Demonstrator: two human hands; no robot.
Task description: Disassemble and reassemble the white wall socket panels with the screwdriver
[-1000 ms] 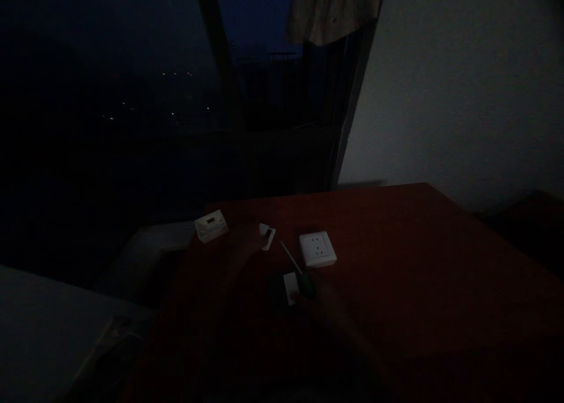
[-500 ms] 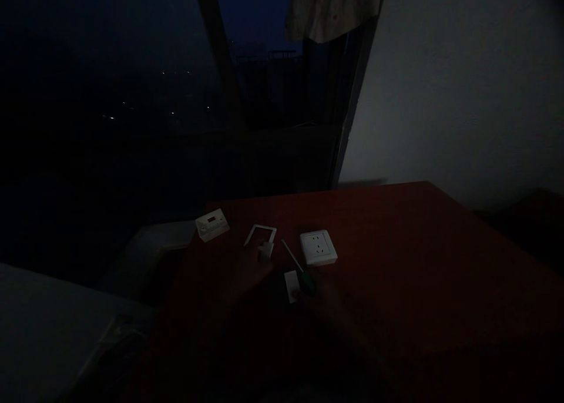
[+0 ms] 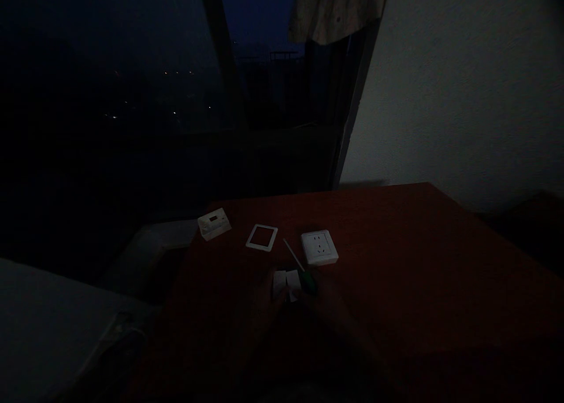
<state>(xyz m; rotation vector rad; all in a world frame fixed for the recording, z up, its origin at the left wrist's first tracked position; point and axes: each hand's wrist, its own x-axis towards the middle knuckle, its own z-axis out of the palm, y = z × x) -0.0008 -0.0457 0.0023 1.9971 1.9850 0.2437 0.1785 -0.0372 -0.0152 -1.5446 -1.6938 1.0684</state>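
Observation:
In the dim light, my left hand point(image 3: 265, 302) is closed on a small white plastic piece point(image 3: 279, 281). My right hand point(image 3: 324, 300) pinches another white plate point(image 3: 293, 279), and the two pieces stand edge to edge. Against the right hand is the green handle of a screwdriver point(image 3: 308, 281), its shaft pointing up and left; whether the hand grips it or it lies on the table I cannot tell. A white square frame point(image 3: 249, 244) lies beyond my hands. To its right sits a white wall socket point(image 3: 319, 249). The fingers are partly lost in shadow.
An open white socket box point(image 3: 215, 229) stands at the far left corner of the reddish table point(image 3: 418, 256). Behind the table is a dark window point(image 3: 176, 156) with a curtain point(image 3: 339, 12). A pale wall point(image 3: 462, 97) rises on the right.
My left hand has moved from the square frame toward me and right, carrying its small white piece up beside the plate in my right hand. The right hand has hardly moved.

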